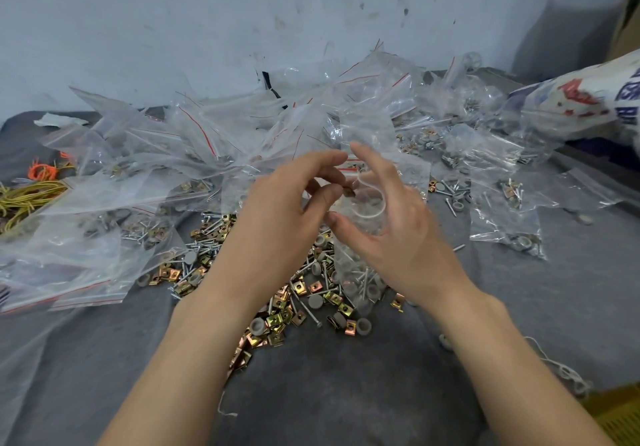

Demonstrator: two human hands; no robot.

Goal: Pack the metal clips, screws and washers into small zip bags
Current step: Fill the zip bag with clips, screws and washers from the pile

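1. Just at the mouth of a zip bag (369, 213), the left hand (287, 210) pinched a single metal clip (348, 192) between its thumb and curled fingertips.
2. The right hand (405, 241) held that zip bag upright. Its thumb was against the near side below the mouth and its fingers were loosely curved round the far side, so the mouth gaped in a rounded loop.
3. Some screws and grey washers already lay in the bottom of the held bag, which hung down to the pile beneath.
4. Below both hands, brass-coloured clips (277, 307), screws (211, 223) and washers (363, 326) were heaped together on a grey cloth (346, 393).
5. Behind the hands lay a big heap of clear bags (194, 140) with red zip lines, and filled bags (516, 237) lay off to the right.
6. Yellow and orange rubber bands (31, 196) sat at the far left edge, and a printed sack (588, 99) lay at the far right.
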